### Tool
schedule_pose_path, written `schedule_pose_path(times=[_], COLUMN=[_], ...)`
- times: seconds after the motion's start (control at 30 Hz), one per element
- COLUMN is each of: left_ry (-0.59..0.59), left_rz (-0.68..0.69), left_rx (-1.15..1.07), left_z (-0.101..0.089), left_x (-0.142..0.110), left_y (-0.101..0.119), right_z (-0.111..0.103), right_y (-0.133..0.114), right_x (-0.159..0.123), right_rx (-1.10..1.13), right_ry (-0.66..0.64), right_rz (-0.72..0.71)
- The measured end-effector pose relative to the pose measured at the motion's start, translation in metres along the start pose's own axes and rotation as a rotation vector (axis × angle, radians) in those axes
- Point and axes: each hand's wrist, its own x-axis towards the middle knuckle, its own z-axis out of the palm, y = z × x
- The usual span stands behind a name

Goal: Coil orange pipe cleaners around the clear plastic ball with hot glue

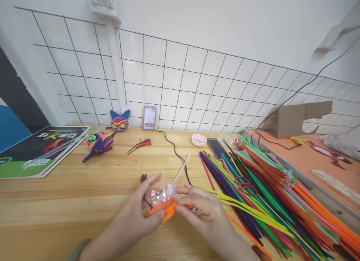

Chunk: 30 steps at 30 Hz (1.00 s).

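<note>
My left hand (144, 208) is wrapped round a clear plastic ball (160, 195), its thumb lying along the near side. An orange pipe cleaner (169, 213) runs round the lower part of the ball, and its loose tail trails to the right under my other hand. Pinched fingers of my right hand (201, 206) hold that pipe cleaner at the ball's right side. A thin translucent stick (182, 167) slants up behind the ball. Dark threads (143, 177) stick out by my left fingertips.
Many coloured pipe cleaners (253, 193) spread over the right of the wooden table. Two striped wrapped figures (100, 142) stand at the back left, beside a magazine (42, 152). Farther back are a pink bowl (199, 140), a phone (149, 117) and a black cable (176, 150).
</note>
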Motion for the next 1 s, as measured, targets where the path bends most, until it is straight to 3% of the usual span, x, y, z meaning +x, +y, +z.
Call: schedule_pose_path(times=[0.37, 0.53, 0.77, 1.0], left_ry=[-0.020, -0.041, -0.077, -0.114], left_rz=[-0.035, -0.135, -0.173, -0.240], left_rx=[-0.210, -0.253, -0.287, -0.307], left_z=[0.001, -0.004, -0.007, -0.007], left_x=[0.009, 0.012, 0.010, 0.009], left_y=[-0.013, -0.012, -0.005, 0.003], right_z=[0.003, 0.003, 0.001, 0.000], right_y=[0.000, 0.001, -0.003, 0.003], right_x=[-0.002, -0.002, -0.002, -0.002], right_rx=[0.054, 0.033, 0.038, 0.080], right_ry=[0.059, 0.070, 0.066, -0.024], right_rz=[0.077, 0.112, 0.094, -0.049])
